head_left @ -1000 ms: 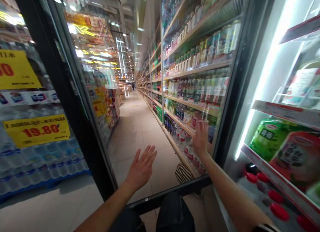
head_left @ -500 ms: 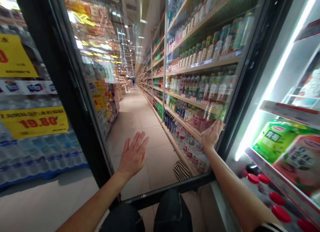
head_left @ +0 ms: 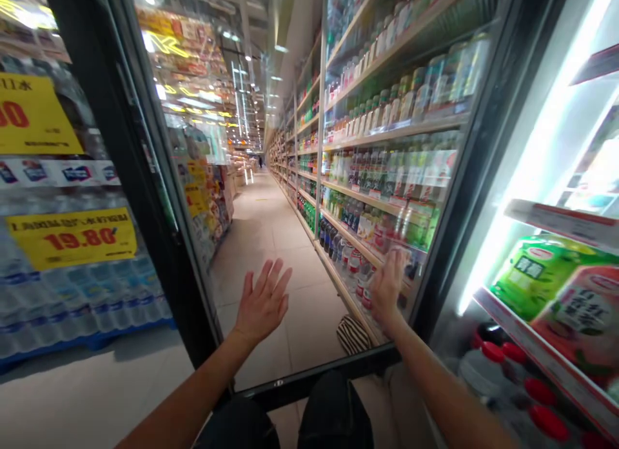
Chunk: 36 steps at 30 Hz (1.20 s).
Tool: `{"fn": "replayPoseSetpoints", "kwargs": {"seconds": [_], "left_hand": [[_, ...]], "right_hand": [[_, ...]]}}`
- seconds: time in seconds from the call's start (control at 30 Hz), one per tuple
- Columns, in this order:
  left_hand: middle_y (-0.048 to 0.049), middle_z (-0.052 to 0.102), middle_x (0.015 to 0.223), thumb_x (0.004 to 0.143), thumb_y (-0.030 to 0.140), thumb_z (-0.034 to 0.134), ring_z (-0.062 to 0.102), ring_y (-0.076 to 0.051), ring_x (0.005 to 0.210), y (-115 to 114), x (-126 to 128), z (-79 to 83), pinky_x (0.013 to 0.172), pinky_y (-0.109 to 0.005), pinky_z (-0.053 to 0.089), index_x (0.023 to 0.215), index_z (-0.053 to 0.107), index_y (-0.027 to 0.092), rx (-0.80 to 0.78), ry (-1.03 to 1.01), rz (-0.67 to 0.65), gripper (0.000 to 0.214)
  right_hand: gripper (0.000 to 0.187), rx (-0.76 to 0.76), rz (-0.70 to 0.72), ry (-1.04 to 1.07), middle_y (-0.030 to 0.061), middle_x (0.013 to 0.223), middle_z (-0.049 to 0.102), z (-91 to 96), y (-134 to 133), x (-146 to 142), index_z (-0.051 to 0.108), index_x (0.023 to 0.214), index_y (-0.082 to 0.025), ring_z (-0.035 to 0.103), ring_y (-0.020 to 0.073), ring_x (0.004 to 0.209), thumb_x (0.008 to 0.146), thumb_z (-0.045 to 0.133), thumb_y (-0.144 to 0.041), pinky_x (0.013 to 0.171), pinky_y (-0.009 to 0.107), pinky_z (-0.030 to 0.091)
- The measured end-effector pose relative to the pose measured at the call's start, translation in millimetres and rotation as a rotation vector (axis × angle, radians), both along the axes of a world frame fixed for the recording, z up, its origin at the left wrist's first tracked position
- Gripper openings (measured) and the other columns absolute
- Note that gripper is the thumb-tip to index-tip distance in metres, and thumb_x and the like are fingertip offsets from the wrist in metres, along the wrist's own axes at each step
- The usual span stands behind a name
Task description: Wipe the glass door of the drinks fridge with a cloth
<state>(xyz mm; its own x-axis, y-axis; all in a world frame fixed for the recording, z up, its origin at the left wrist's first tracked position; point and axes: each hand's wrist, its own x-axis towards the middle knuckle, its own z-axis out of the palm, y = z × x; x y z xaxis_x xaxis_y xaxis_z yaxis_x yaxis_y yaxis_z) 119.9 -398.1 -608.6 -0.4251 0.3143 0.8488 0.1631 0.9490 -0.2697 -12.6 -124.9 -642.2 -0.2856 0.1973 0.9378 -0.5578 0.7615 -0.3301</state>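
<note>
A glass door [head_left: 285, 333] in a black frame stands before me, swung out from a lit cooler. My left hand [head_left: 264, 300] is spread flat at the lower left of the glass, palm toward it, holding nothing. My right hand [head_left: 385, 288] is at the lower right of the pane, its fingers pointing up and blurred by motion. Something pale shows at its fingertips; whether it is a cloth or a reflection I cannot tell.
To the right, the cooler shelf [head_left: 546, 365] bears a green drink pack [head_left: 536, 268], a pink pack [head_left: 580, 313] and red-capped bottles below. Left are stacked water bottles [head_left: 72, 300] with a yellow price sign [head_left: 72, 238]. Bottle shelves [head_left: 362, 197] and an aisle show in the glass.
My right hand has moved left and slightly down across the glass, away from the door's right frame. My left hand stays spread in nearly the same place.
</note>
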Motion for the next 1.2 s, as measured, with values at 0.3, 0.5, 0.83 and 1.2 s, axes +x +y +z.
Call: {"fn": "replayPoseSetpoints", "kwargs": {"seconds": [0.3, 0.5, 0.83, 1.2], "left_hand": [[-0.0101, 0.046, 0.138, 0.083, 0.019, 0.048, 0.032, -0.021, 0.135, -22.4, 32.7, -3.2, 0.114, -0.044, 0.011, 0.140, 0.032, 0.019, -0.046, -0.118, 0.050, 0.060], [-0.0138, 0.044, 0.139, 0.082, 0.015, 0.044, 0.033, -0.023, 0.134, -50.0, 62.2, -11.2, 0.112, -0.046, 0.019, 0.138, 0.036, 0.014, -0.040, -0.121, 0.142, 0.056], [-0.0167, 0.038, 0.143, 0.079, 0.011, 0.044, 0.025, -0.026, 0.138, -50.8, 68.8, -19.0, 0.107, -0.045, 0.033, 0.139, 0.030, 0.010, 0.032, -0.119, 0.146, 0.061], [-0.0175, 0.036, 0.143, 0.079, 0.007, 0.042, 0.023, -0.027, 0.138, -49.0, 80.8, -17.6, 0.106, -0.048, 0.036, 0.144, 0.017, 0.012, 0.089, -0.103, 0.055, 0.070]], "right_hand": [[0.065, 0.168, 0.047, 0.123, 0.0122, 0.151, 0.024, 27.1, -51.9, 28.2, 0.013, 0.147, -0.020, 0.016, 0.0290, 0.141, 0.086, 0.034, -0.013, 0.109, 0.058, 0.026], [0.066, 0.612, 0.261, 0.157, 0.0102, 0.145, 0.037, 3.4, -109.2, 66.9, 0.021, 0.146, -0.019, 0.024, 0.0240, 0.138, 0.082, 0.033, -0.005, 0.109, 0.049, 0.031], [0.053, 0.743, 0.278, 0.241, 0.0115, 0.139, 0.046, 44.9, -145.1, 76.3, 0.039, 0.138, -0.013, 0.027, 0.0226, 0.137, 0.085, 0.036, -0.010, 0.112, 0.046, 0.023], [0.051, 0.838, 0.364, 0.258, 0.0111, 0.141, 0.044, 45.0, -169.5, 86.4, 0.038, 0.138, -0.014, 0.027, 0.0223, 0.137, 0.087, 0.037, -0.012, 0.112, 0.047, 0.023]]}}
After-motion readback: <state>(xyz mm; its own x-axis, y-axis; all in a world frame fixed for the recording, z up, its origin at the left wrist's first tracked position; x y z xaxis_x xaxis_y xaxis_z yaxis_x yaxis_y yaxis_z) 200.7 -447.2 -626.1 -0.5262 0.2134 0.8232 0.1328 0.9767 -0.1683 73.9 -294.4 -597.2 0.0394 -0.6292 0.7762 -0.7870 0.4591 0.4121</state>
